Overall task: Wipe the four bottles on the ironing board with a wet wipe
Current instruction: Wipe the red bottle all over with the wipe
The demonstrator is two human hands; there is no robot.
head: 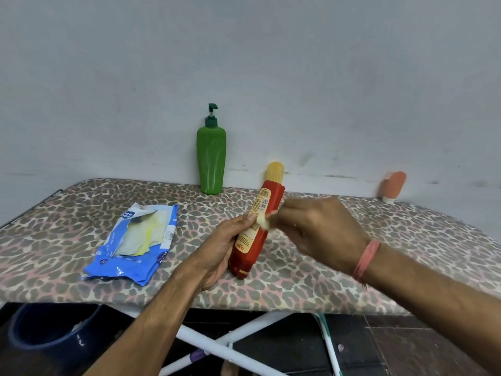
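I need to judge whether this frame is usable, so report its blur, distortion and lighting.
Head view: the right hand and the wipe it rubs on the red bottle are smeared by motion; the left hand gripping that bottle is sharper. Wide-angle bending curves the ironing board edges. Lighting is flat and dim, with soft shadows; the peach bottle at the far right looks soft.

The ironing board [379, 256] wears a leopard-print cover and stands on crossed white legs [217, 346] against a pale wall. On it a blue wet-wipe packet [132, 242] lies flat at the left, torn open. A green pump bottle [211, 158] stands upright at the back edge, and a small peach tube [393, 187] stands cap-down far right.
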